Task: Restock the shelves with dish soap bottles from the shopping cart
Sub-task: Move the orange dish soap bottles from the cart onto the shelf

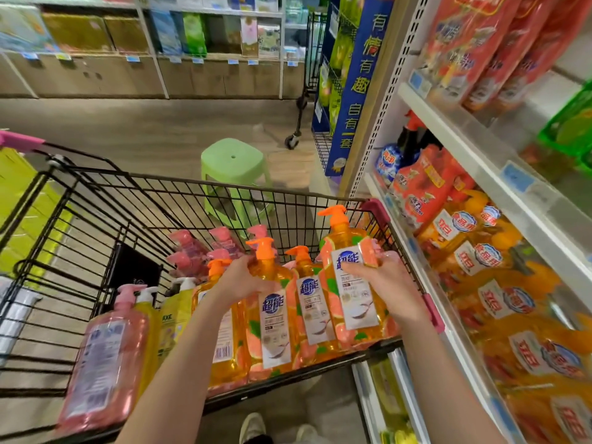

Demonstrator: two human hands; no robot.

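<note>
At 5 o'clock the right hand [381, 283] wraps round a raised orange dish soap bottle [347, 293], lifted clear of its neighbours, likely bound for the shelving [464, 145]. At 7 o'clock the left hand [246, 278] clasps the shoulder of a second orange bottle [272, 325] standing in the shopping cart [224, 187]. Matching stocked bottles [480, 261] sit at 3 o'clock; a green stool [237, 165] stands beyond at 12 o'clock.

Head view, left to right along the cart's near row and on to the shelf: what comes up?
Pink pump bottle → yellow bottle with white pump → yellow AXE pouch → left hand → orange pump bottle it grips → raised orange bottle → right hand holding it → orange bottles on the shelf.
</note>
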